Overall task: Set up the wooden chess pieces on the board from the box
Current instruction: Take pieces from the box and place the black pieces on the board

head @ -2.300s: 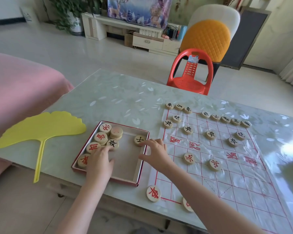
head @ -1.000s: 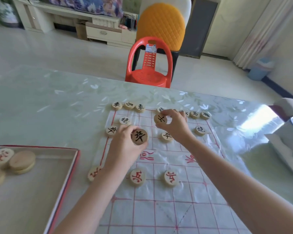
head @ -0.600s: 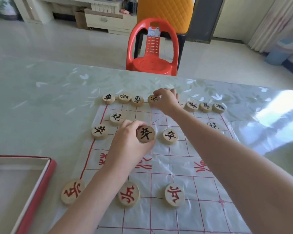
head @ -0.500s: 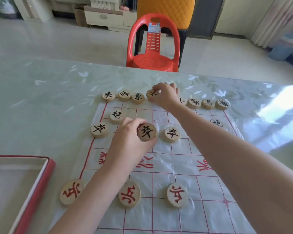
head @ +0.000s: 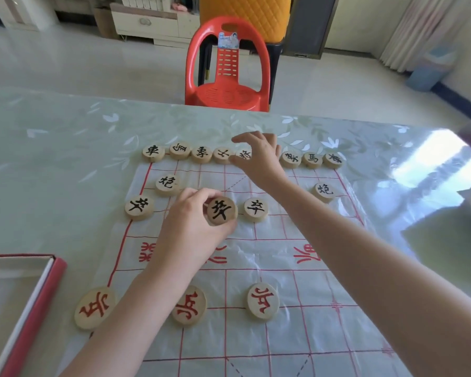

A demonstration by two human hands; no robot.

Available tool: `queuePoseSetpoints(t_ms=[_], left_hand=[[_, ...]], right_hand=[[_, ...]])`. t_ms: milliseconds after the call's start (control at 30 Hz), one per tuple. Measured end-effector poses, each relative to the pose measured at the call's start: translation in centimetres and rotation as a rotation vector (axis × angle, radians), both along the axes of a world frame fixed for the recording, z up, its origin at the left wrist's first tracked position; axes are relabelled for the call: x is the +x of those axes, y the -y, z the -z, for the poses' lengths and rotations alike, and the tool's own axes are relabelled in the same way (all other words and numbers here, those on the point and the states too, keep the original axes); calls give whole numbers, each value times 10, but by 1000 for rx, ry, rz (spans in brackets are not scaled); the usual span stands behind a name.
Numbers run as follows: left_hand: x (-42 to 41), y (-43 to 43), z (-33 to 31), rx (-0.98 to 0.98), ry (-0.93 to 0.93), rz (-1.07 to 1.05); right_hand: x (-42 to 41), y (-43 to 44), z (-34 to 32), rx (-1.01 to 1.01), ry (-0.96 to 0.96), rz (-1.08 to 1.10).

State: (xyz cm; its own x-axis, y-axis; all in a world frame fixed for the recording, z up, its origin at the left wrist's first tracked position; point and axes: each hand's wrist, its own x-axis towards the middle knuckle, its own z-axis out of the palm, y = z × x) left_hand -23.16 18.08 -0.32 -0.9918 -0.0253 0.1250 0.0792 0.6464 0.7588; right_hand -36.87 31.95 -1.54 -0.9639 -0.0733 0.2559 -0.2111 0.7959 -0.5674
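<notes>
A thin plastic board [head: 256, 257] with red grid lines lies on the table. My left hand [head: 191, 227] grips a round wooden black-lettered piece [head: 221, 210], held tilted just above the board's pawn row. My right hand [head: 259, 156] hovers over the far row with fingers spread, nothing in it, its fingertips beside the black piece [head: 244, 155] in the row's middle. The piece it set down [head: 223, 155] sits in that far row. Black pawns [head: 139, 207] [head: 255, 209] flank my left hand. Red-lettered pieces [head: 95, 307] [head: 188, 308] [head: 263, 301] lie near me.
The red-rimmed box [head: 36, 300] is at the lower left, its inside mostly out of view. A red plastic chair [head: 229, 66] stands beyond the table's far edge. Glare lies on the table at the right [head: 433, 159].
My right hand has let go of the black piece in the far row and opened its fingers. My left hand still holds its black piece, barely moved. The camera has shifted slightly.
</notes>
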Motion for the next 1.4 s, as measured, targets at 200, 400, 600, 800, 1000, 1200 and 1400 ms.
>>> queuePoseSetpoints(t_ms=[200, 400, 600, 800, 1000, 1200, 1400], left_hand=[[7, -53, -8, 12, -6, 124], [8, -105, -2, -14, 27, 207], [-8, -180, 2, -80, -2, 303], [-38, -234, 19, -140, -23, 311], [-50, -246, 32, -156, -13, 268], [-50, -246, 40, -195, -31, 240], [-33, -220, 23, -115, -117, 208]], right_hand=[[46, -83, -12, -157, 25, 63], [79, -165, -21, -258, 39, 172], [102, -215, -14, -313, 56, 266], [115, -227, -3, -325, 64, 266], [126, -224, 3, -327, 79, 252], [129, -221, 7, -316, 109, 242], [133, -219, 3, -328, 124, 239]])
